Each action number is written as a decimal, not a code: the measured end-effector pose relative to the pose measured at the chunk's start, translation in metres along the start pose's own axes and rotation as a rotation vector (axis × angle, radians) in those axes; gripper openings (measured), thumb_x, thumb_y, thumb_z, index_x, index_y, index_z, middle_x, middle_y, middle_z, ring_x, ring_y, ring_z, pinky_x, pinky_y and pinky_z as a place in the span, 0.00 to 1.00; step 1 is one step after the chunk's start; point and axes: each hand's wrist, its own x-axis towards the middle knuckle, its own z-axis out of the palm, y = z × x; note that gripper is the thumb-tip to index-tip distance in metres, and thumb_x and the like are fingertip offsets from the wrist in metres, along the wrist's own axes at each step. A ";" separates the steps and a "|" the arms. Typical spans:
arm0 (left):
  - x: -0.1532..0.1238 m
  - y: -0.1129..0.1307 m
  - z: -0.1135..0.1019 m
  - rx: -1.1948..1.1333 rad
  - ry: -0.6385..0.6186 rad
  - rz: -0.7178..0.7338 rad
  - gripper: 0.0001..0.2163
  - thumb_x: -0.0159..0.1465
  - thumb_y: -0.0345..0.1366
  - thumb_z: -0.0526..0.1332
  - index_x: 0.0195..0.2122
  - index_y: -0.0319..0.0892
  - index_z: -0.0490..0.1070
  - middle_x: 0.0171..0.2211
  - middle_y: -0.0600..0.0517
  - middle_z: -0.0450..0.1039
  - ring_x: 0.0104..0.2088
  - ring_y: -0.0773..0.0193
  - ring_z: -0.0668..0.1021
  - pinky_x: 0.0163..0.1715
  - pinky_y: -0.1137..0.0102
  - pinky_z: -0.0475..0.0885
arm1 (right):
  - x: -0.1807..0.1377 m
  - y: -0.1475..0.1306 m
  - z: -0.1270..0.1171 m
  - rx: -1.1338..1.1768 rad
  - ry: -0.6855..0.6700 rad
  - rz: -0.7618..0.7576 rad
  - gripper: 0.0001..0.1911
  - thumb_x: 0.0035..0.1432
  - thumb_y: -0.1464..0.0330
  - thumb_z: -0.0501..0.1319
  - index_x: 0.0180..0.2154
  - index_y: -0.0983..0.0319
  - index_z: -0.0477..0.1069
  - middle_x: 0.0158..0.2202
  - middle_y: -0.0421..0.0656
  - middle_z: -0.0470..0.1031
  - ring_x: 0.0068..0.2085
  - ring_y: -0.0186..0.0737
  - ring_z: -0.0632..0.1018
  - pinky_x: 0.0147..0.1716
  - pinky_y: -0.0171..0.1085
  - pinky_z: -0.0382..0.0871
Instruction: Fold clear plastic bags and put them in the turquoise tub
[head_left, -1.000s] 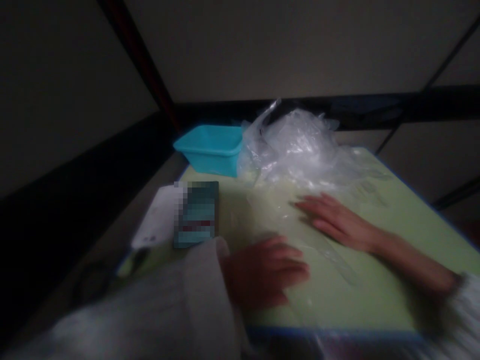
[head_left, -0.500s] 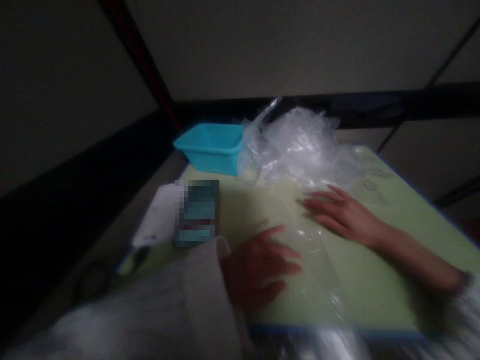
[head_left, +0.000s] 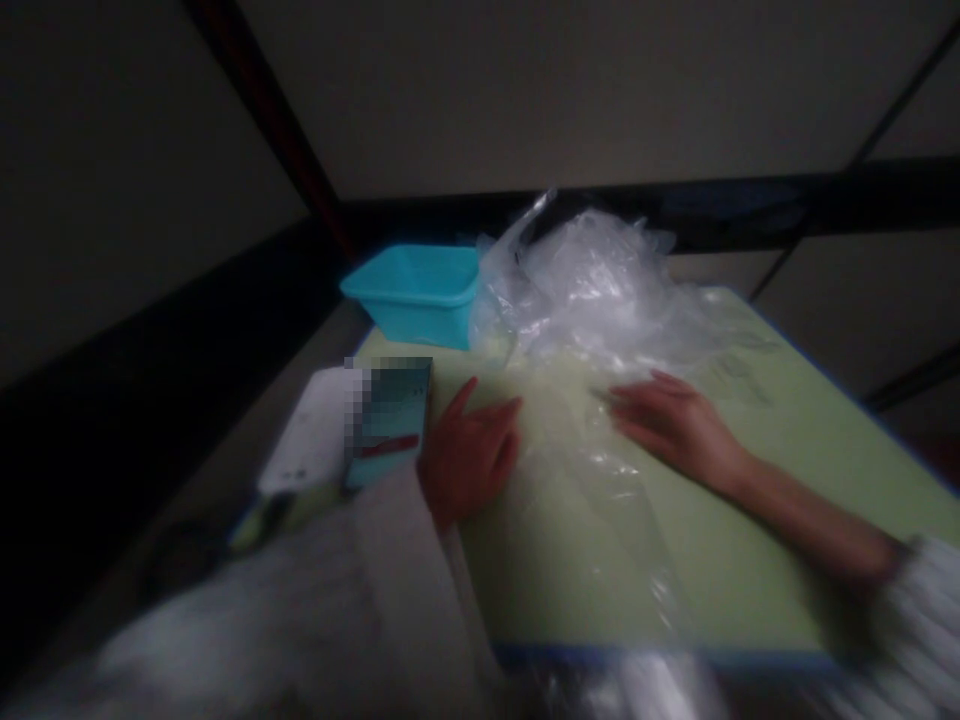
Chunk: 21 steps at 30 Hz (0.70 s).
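My left hand [head_left: 471, 455] is slightly blurred, held over the table beside a teal flat thing. Its thumb and fingers are apart, with nothing seen in them. Under and between both hands lies a clear plastic bag [head_left: 592, 530], stretched down to the near table edge and hanging over it. My right hand [head_left: 679, 428] rests at the bag's upper right side, fingers stretched out to the left; contact with the film is hard to make out. Behind the hands rises a crumpled heap of clear plastic bags [head_left: 600, 280].
A turquoise plastic basket [head_left: 420, 310] stands at the back left against the heap. The teal flat thing [head_left: 394, 400], partly pixelated with a red mark, lies by a white object [head_left: 307, 430] with a dark cord. The yellow-green tabletop [head_left: 795, 480] has a blue edge. Walls enclose the back.
My left hand has moved left and away from me, off the near part of the bag towards the teal thing. My right hand has stayed nearly in place, its fingers slightly closer together.
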 end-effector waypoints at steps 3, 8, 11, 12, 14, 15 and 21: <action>0.000 0.001 0.001 -0.036 -0.082 -0.028 0.17 0.66 0.32 0.48 0.55 0.38 0.62 0.45 0.46 0.76 0.50 0.58 0.75 0.63 0.50 0.46 | 0.000 -0.002 -0.002 -0.001 0.114 -0.010 0.12 0.59 0.67 0.60 0.45 0.60 0.71 0.33 0.42 0.80 0.38 0.44 0.79 0.53 0.52 0.62; -0.001 0.002 0.006 -0.090 -0.252 -0.064 0.22 0.66 0.35 0.49 0.60 0.35 0.53 0.59 0.40 0.63 0.60 0.54 0.65 0.63 0.46 0.44 | 0.000 -0.001 -0.010 -0.103 0.312 -0.029 0.12 0.58 0.67 0.61 0.45 0.58 0.71 0.33 0.42 0.81 0.37 0.44 0.79 0.53 0.51 0.63; -0.003 0.001 0.009 -0.074 -0.237 -0.079 0.22 0.67 0.37 0.48 0.61 0.34 0.51 0.60 0.38 0.61 0.61 0.52 0.63 0.62 0.47 0.45 | 0.000 0.004 -0.011 -0.141 0.282 0.032 0.12 0.59 0.65 0.59 0.45 0.59 0.71 0.35 0.43 0.81 0.38 0.45 0.79 0.52 0.53 0.63; -0.003 0.000 0.010 -0.064 -0.217 -0.090 0.22 0.67 0.37 0.48 0.61 0.34 0.52 0.59 0.38 0.61 0.61 0.52 0.63 0.63 0.48 0.45 | -0.001 0.006 -0.010 -0.143 0.248 0.059 0.13 0.59 0.65 0.59 0.45 0.60 0.71 0.36 0.44 0.81 0.38 0.46 0.79 0.52 0.53 0.62; -0.004 -0.001 0.011 -0.048 -0.180 -0.110 0.21 0.67 0.38 0.48 0.60 0.34 0.54 0.58 0.39 0.64 0.60 0.52 0.65 0.63 0.49 0.46 | -0.002 0.010 -0.008 -0.134 0.163 0.113 0.15 0.59 0.63 0.59 0.46 0.61 0.70 0.37 0.45 0.81 0.40 0.47 0.79 0.53 0.54 0.61; -0.004 -0.001 0.011 -0.044 -0.172 -0.114 0.21 0.67 0.38 0.48 0.59 0.34 0.55 0.57 0.39 0.65 0.59 0.53 0.66 0.63 0.49 0.47 | -0.002 0.011 -0.006 -0.122 0.125 0.136 0.16 0.58 0.63 0.59 0.47 0.62 0.70 0.36 0.45 0.81 0.40 0.47 0.79 0.53 0.54 0.60; -0.002 0.000 0.008 -0.037 -0.183 -0.122 0.18 0.67 0.38 0.48 0.55 0.34 0.60 0.54 0.40 0.68 0.57 0.54 0.69 0.63 0.51 0.49 | -0.002 0.008 -0.004 -0.033 0.036 0.187 0.17 0.57 0.64 0.58 0.48 0.63 0.70 0.31 0.43 0.81 0.37 0.46 0.81 0.56 0.54 0.58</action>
